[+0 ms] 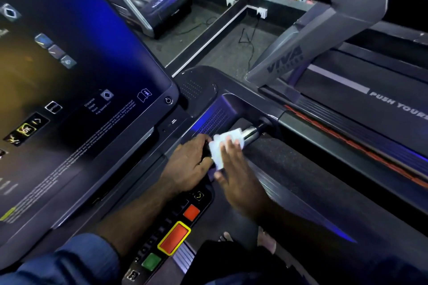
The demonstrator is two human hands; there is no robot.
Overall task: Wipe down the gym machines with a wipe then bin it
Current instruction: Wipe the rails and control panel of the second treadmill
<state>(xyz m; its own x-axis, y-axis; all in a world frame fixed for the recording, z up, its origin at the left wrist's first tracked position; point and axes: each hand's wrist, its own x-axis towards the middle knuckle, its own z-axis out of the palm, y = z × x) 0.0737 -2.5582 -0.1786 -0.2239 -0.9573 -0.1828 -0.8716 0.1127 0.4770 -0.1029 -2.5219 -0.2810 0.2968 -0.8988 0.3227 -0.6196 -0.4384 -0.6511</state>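
**Wiping the treadmill handlebar, both hands on it**

The white wipe [221, 148] is sitting draped over the handlebar [251, 133], which is sticking out from the right edge of the treadmill console [208, 90], just below the lower right corner of the big screen [69, 65]. The right hand [234, 169] is lying on top with fingers pretty much straight, pressing the wipe onto the bar. The left hand [187, 162] is curling its fingers round the dark part of the handlebar, touching the wipe's left edge. The red button [174, 237] and green button [151, 261] are showing along the console's near edge.
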